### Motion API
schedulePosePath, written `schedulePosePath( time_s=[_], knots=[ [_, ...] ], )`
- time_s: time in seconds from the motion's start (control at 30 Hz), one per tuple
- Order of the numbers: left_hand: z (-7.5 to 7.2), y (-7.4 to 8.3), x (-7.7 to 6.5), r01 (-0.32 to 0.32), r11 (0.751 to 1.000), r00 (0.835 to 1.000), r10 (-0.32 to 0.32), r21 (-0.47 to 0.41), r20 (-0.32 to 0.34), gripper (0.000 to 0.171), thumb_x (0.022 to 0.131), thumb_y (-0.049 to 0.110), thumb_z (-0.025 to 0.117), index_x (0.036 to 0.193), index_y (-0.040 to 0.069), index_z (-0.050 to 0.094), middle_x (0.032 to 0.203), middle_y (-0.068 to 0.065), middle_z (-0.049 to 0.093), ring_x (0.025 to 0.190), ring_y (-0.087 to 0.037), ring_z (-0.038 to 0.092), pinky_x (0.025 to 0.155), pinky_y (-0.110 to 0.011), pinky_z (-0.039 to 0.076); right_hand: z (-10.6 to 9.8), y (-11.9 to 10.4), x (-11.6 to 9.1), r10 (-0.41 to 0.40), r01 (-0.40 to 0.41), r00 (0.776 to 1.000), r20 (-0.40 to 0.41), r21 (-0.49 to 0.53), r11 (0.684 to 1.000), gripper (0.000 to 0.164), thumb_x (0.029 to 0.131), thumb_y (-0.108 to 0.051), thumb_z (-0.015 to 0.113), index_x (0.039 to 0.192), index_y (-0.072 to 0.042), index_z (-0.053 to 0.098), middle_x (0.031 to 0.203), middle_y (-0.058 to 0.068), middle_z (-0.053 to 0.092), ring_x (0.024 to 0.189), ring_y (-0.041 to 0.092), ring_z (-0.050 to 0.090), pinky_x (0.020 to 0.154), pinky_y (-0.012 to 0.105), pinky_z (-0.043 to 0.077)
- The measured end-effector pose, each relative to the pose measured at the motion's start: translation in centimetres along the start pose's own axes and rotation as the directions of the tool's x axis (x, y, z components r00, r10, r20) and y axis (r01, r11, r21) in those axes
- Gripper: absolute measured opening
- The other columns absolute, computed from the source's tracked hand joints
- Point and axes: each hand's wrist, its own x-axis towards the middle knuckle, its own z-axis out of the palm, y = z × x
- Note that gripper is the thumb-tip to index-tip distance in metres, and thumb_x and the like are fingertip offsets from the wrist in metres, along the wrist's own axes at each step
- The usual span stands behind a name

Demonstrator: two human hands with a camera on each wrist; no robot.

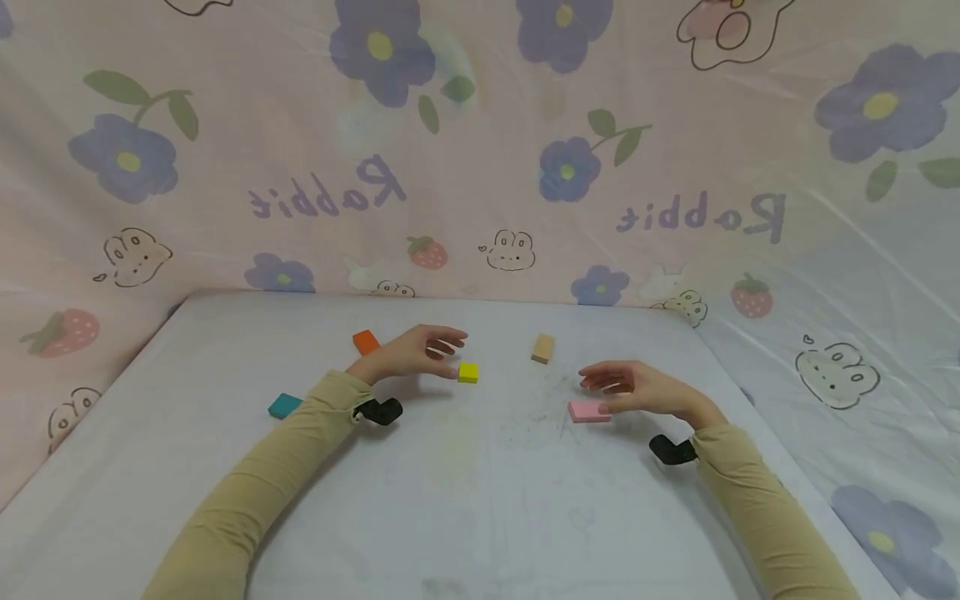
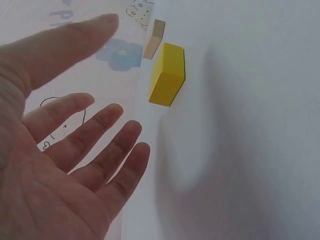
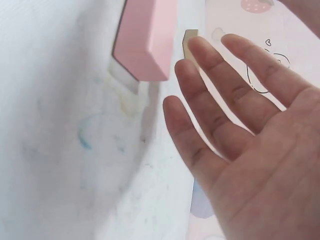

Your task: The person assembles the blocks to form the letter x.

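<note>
My left hand (image 1: 411, 352) hovers over the table beside a small yellow block (image 1: 468, 372). In the left wrist view its fingers are spread, and a gap separates them from the yellow block (image 2: 168, 75). Across the table, my right hand (image 1: 643, 388) hangs near a flat pink block (image 1: 588, 412), its thumb overlapping the block's right end in the head view. The right wrist view shows the fingers extended and apart from the pink block (image 3: 145, 45). Both hands hold nothing.
A natural wood block (image 1: 543, 348) lies between the hands, farther back. An orange block (image 1: 366, 342) sits behind the left wrist, partly covered. A teal block (image 1: 285, 406) lies left of the left sleeve. A patterned curtain (image 1: 465, 183) rises behind the white table (image 1: 480, 517).
</note>
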Motion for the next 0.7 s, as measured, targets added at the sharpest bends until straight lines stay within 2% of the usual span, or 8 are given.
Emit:
schedulePosePath(
  time_s=[0.27,0.5,0.7],
  knots=[
    [0.8,-0.3,0.5,0.010,1.000,1.000,-0.010,0.027,0.014,0.071,0.077,0.002,0.078,0.139,-0.006,0.043,0.132,-0.029,0.049,0.119,-0.043,0.047,0.100,-0.053,0.038,0.3,0.2,-0.1,-0.012,0.013,1.000,0.025,-0.039,0.999,0.062,0.084,-0.017,0.074,0.137,-0.001,0.047,0.132,0.015,0.054,0.121,0.033,0.049,0.101,0.054,0.036],
    [1.4,-0.8,0.9,0.032,0.990,0.999,-0.033,0.138,0.004,0.071,0.076,0.011,0.082,0.138,0.001,0.048,0.126,-0.016,0.057,0.112,-0.028,0.054,0.096,-0.039,0.045,0.3,0.8,0.1,-0.040,0.043,0.998,0.050,-0.068,0.997,0.057,0.086,-0.016,0.073,0.135,0.001,0.049,0.130,0.017,0.055,0.119,0.034,0.051,0.099,0.055,0.038],
    [1.9,-0.5,1.2,0.091,0.976,0.996,-0.092,0.199,-0.008,0.069,0.076,0.012,0.082,0.137,0.006,0.051,0.122,-0.008,0.059,0.108,-0.025,0.053,0.096,-0.036,0.044,0.5,0.8,0.3,-0.040,0.046,0.997,0.066,-0.093,0.995,0.055,0.087,-0.016,0.072,0.134,0.001,0.050,0.129,0.015,0.056,0.119,0.033,0.051,0.098,0.053,0.040]
  ],
)
